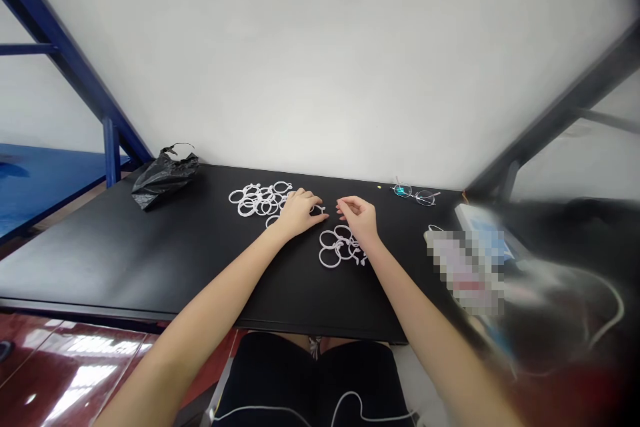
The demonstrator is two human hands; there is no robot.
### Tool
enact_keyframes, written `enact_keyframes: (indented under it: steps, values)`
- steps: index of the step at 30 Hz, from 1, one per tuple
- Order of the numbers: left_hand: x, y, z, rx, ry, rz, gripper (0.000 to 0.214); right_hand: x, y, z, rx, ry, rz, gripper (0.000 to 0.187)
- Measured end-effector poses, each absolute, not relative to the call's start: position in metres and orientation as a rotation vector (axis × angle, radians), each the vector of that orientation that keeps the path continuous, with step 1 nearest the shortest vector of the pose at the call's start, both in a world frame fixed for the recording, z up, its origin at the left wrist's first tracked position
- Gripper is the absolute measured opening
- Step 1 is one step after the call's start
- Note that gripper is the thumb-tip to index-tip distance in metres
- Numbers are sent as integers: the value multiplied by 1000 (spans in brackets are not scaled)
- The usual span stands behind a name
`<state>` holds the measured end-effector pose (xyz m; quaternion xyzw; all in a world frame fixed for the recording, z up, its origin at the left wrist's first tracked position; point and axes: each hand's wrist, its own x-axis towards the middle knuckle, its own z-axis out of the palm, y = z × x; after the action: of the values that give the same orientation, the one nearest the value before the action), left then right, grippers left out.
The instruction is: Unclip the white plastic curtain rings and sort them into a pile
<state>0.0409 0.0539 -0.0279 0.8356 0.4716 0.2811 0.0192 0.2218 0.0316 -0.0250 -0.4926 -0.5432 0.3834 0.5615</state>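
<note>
My left hand (299, 211) is curled around a white plastic ring (321, 209), whose small knobbed end pokes out between thumb and forefinger. Just left of it, and partly under it, lies a pile of similar white rings (247, 207) with small end tabs. My right hand (360, 217) faces it across a small gap, its thumb and fingertips pinched together; anything between them is too small to make out. Below the right hand, partly covered by its wrist, a smaller group of white rings (330, 257) rests on the black table (200, 260).
A crumpled black plastic bag (165, 177) sits at the back left. Eyeglasses (425, 197) lie at the back right, near a tiny yellow-green bit (379, 187). A blurred package (465, 273) and a white box (483, 233) occupy the right side. A pale wall (325, 67) rises behind.
</note>
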Motion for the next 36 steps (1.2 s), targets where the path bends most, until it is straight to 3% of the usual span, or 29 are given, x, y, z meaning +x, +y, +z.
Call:
enact_keyframes:
  steps: [5,9,19,26,29,33,36]
  values:
    - [9,70,-20,2312,1811,1147,25,221,30,-23,-1176,-1279,903,29]
    - [-15,82,-25,2133,2077,954,18,222,29,-22,-1178,-1285,918,28]
    - [-14,85,-31,2066,2149,728,15,221,28,-23,-1173,-1276,921,31]
    - [-16,86,-31,2092,1935,1008,13,222,28,-24,-1172,-1287,900,31]
    - [-2,78,-22,2204,1641,1201,12,222,28,-25,-1136,-1317,829,35]
    - [26,61,-15,2364,1136,1143,12,221,30,-26,-1094,-1383,822,51]
    - [40,52,-19,2405,994,1045,10,222,33,-30,-1075,-1411,871,42]
